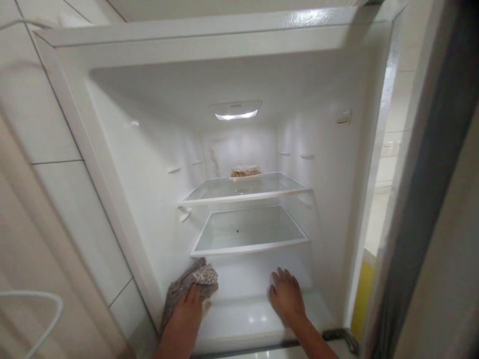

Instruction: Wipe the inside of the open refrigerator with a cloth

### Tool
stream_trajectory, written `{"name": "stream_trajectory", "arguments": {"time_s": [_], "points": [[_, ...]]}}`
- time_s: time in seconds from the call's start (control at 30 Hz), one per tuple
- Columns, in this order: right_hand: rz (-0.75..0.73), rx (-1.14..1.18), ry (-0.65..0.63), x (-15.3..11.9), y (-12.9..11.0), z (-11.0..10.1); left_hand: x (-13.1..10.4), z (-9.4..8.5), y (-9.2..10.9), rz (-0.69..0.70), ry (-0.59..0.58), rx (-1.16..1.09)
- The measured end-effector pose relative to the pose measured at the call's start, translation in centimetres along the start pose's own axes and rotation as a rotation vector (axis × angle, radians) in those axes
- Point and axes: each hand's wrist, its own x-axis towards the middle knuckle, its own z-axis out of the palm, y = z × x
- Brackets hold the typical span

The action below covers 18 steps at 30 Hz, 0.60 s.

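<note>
My left hand (189, 306) is closed on a grey-brown patterned cloth (204, 274) at the lower left inside the open fridge (130, 174). The cloth lies bunched near the left wall, just below the front corner of the lower glass shelf (254, 229). My right hand (287, 296) has its fingers spread, with nothing in them. It is over the white lower part of the compartment, to the right of the cloth; whether it touches the surface I cannot tell.
A packet of food (246, 171) sits at the back of the upper glass shelf (243, 187). A lamp (236, 110) glows in the ceiling. The open door (430, 199) stands at my right. A tiled wall (82, 209) runs along the left.
</note>
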Motion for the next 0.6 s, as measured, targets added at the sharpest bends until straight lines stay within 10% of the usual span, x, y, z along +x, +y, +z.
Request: {"name": "stream_trajectory", "arguments": {"time_s": [0.23,0.4,0.6], "points": [[-0.044,0.047,0.02,-0.2,0.8,-0.1,-2.0,-1.7,-1.0,0.101,-0.079,0.094],[0.032,-0.026,0.106,-1.0,3.6,-0.1,2.0,-1.9,-0.9,0.08,-0.048,0.005],[0.061,-0.088,0.122,-1.5,4.9,0.1,8.2,1.8,-0.8,-0.044,0.11,-0.312]]}}
